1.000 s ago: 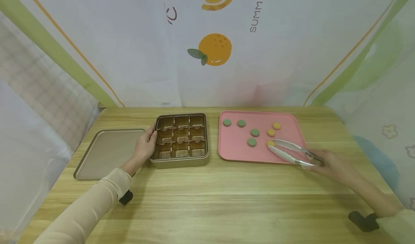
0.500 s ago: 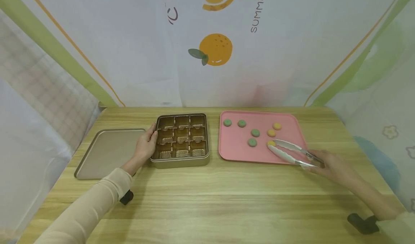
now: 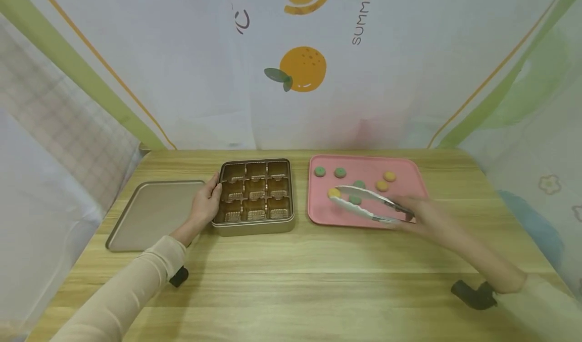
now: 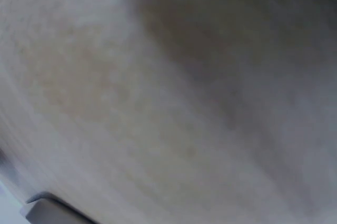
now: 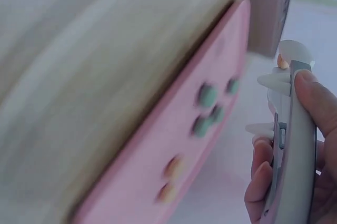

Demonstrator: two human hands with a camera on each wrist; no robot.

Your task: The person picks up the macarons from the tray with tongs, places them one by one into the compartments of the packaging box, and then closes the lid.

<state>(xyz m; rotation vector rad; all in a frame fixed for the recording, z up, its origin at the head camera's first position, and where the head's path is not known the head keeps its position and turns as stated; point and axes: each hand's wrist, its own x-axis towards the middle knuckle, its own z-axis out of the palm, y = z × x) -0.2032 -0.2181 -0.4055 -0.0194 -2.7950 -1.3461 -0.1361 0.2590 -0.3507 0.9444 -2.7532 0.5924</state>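
Observation:
In the head view, my left hand (image 3: 205, 200) holds the left side of a square gold tin (image 3: 259, 227), fingers along its wall and thumb at its rim. A clear brown divided insert (image 3: 256, 188) fills the tin. My right hand (image 3: 418, 214) grips metal tongs (image 3: 354, 210) with pale scalloped tips. Pinched at those tips is a small round yellow cookie (image 3: 334, 193), held over the pink tray (image 3: 320, 210). Two yellow cookies (image 3: 382, 186) and several green cookies (image 3: 340, 172) lie on the tray, some partly behind the tongs. The left wrist view is mostly blurred.
A flat gold lid (image 3: 154, 215) lies left of the tin, partly behind the left forearm. All stand on a wood-grain table (image 3: 273, 281). A white printed curtain (image 3: 191, 79) hangs along the table's back edge and both sides.
The right hand has moved left with the tongs, carrying one yellow cookie from the tray's right half across to its left half. The left hand and the tin stay in place.

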